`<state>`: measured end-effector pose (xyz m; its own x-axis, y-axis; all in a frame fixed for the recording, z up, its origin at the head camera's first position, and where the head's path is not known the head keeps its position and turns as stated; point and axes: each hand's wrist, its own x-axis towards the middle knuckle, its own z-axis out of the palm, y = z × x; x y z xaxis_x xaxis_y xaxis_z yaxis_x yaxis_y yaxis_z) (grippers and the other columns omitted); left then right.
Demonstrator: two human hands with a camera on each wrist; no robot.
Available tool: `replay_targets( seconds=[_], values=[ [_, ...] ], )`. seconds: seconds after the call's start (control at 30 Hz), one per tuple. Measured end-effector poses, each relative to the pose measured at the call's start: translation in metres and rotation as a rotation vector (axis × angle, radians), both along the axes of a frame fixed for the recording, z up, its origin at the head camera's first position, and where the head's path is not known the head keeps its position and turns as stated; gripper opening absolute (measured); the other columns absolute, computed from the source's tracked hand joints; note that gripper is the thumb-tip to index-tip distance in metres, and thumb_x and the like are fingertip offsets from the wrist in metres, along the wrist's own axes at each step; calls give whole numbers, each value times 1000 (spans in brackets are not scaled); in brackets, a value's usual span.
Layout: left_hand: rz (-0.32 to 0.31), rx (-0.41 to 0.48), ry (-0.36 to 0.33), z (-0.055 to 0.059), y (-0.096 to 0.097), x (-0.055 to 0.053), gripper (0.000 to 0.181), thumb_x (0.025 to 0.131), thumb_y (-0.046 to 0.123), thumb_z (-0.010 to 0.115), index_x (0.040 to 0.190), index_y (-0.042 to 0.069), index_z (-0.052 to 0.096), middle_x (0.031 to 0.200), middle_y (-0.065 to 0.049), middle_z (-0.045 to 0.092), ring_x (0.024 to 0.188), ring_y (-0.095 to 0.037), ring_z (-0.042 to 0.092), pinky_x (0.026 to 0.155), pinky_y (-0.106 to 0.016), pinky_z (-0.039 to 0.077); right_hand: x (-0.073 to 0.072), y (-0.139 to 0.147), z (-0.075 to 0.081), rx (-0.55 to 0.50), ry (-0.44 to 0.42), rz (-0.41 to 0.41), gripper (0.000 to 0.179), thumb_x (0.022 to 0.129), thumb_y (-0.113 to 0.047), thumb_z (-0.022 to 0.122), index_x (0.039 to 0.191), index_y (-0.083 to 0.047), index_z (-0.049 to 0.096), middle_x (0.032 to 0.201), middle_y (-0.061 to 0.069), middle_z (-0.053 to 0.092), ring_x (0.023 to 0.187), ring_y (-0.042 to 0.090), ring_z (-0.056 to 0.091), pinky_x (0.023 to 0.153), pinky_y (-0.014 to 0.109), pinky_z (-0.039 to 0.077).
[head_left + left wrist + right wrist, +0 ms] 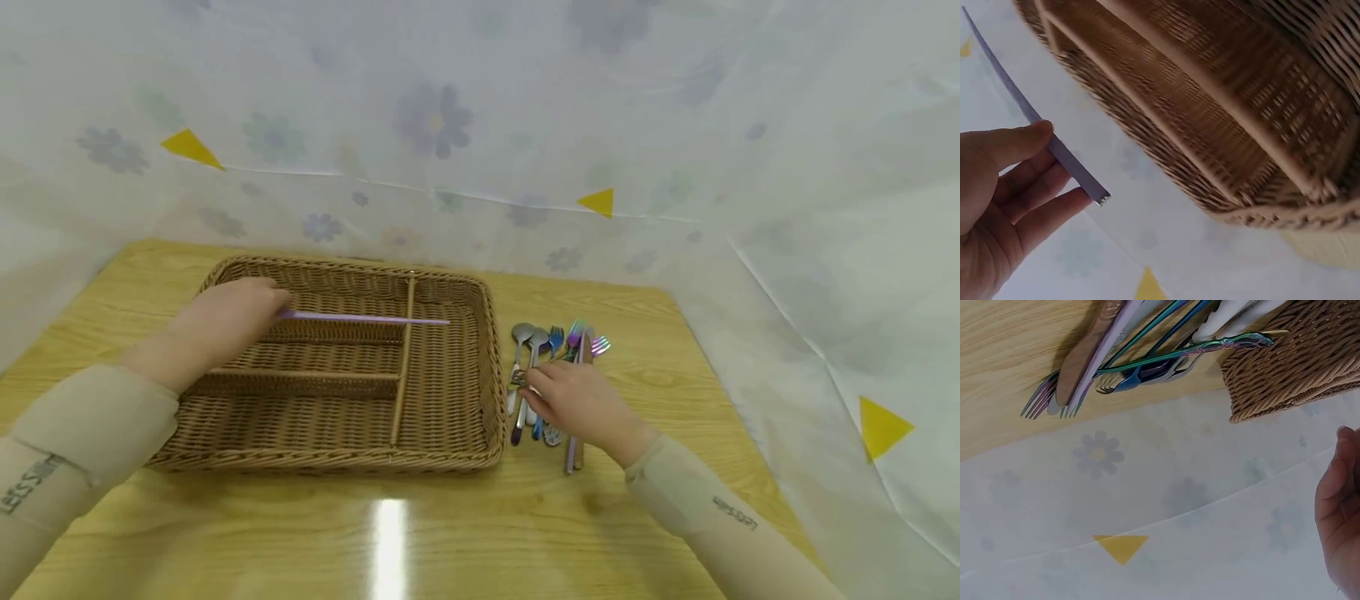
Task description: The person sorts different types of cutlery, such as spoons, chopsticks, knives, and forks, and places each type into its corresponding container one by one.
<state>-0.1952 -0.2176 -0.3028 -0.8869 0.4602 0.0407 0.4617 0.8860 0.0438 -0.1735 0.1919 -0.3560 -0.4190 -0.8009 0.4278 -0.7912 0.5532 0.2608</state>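
Observation:
My left hand (232, 321) pinches a long, tapered lilac chopstick (352, 317) above the left part of a wicker basket (497, 367). In the left wrist view, thumb and fingers grip it near its thick, silver-tipped end. My right hand (581, 400) is over a pile of cutlery beside the basket, its fingers loosely bent, with no held piece visible. A fork (1197, 349) with an ornate green handle lies across the pile. Around it are spoons (522, 333), a blue fork (555, 337) and a brown-toned knife (1082, 359). The right palm hides some handles.
Wooden dividers (406, 358) split the basket into compartments. The basket and cutlery rest on a wood-grain table (300, 533). Behind the table hangs a pale flowered sheet (510, 125) with yellow triangles, and another sheet encloses the right side.

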Motion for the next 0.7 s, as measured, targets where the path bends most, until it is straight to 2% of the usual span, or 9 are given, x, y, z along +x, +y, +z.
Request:
replay_targets(
  seconds=[0.1, 0.27, 0.4, 0.5, 0.6, 0.7],
  values=[
    [-5, -24, -30, -4, -10, -15, 3, 86, 3, 63, 83, 4, 64, 76, -8, 61, 69, -23, 59, 64, -41, 51, 1, 5, 1, 15, -4, -36, 19, 74, -17, 76, 84, -7, 64, 68, 0, 62, 55, 10, 58, 49, 23, 47],
    [8, -46, -94, -10, -20, -33, 8, 87, 0, 61, 82, 5, 63, 77, -7, 62, 71, -23, 60, 65, -42, 50, 2, 12, 1, 30, 5, -92, 18, 76, -18, 74, 85, -7, 64, 67, 0, 62, 53, 11, 57, 46, 23, 45],
    [28, -48, -147, -18, -29, -44, 10, 87, -2, 58, 81, 4, 62, 77, -6, 62, 69, -21, 58, 64, -41, 48, 3, 18, -2, 29, -7, -115, 17, 74, -16, 75, 77, -9, 60, 63, -2, 60, 48, 8, 49, 44, 20, 38],
    [44, -37, -182, -25, -37, -52, 9, 87, -5, 57, 87, -1, 64, 82, -10, 65, 73, -24, 60, 66, -42, 49, 4, 23, -5, 29, -12, -112, 22, 74, -15, 74, 71, -11, 53, 58, -5, 52, 46, 4, 39, 43, 16, 29],
    [56, -47, -204, -31, -45, -59, 10, 88, -6, 54, 88, -2, 63, 82, -11, 64, 72, -24, 59, 64, -41, 47, 5, 26, -6, 26, -9, -110, 22, 78, -16, 70, 70, -12, 50, 56, -5, 46, 47, 3, 33, 44, 15, 24],
    [72, -86, -221, -35, -50, -66, 12, 89, -5, 53, 84, 1, 62, 78, -8, 61, 68, -20, 54, 59, -37, 40, 5, 28, -6, 23, -15, -119, 21, 84, -19, 63, 70, -12, 49, 56, -6, 43, 47, 3, 30, 45, 15, 22]
  ],
)
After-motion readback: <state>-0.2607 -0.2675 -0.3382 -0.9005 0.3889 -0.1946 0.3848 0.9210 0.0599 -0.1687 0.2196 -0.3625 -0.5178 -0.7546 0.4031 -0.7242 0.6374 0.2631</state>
